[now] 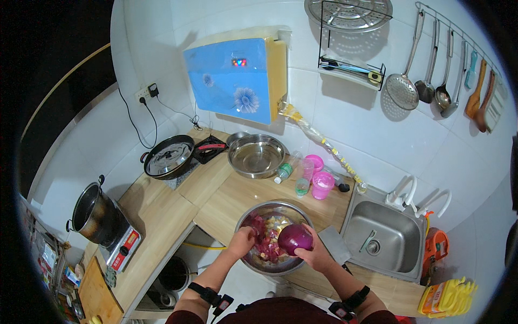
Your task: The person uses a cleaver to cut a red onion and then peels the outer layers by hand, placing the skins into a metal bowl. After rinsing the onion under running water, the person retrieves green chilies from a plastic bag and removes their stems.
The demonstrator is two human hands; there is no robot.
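Observation:
My right hand [315, 251] holds a peeled, glossy purple onion [294, 239] over the right side of a stainless steel bowl [259, 269]. At the bowl's left side is my left hand [243, 242], its fingers bent inward against reddish onion skin [256, 222]. Whether those fingers grip a piece of skin, I cannot tell. Purple skins and pale yellowish scraps [276, 223] lie inside the bowl. Just right of it, a cleaver's broad grey blade [335, 242] rests on the wooden counter, partly hidden by my right forearm.
Behind the bowl stand a wide steel basin [255, 156], plastic bottles [285, 172] and pink cups [323, 185]. A sink [390, 231] is on the right. Leftward are a lidded pan [169, 158], a blackened pot [95, 214] on a cooker [124, 249] and a cutting board [99, 293].

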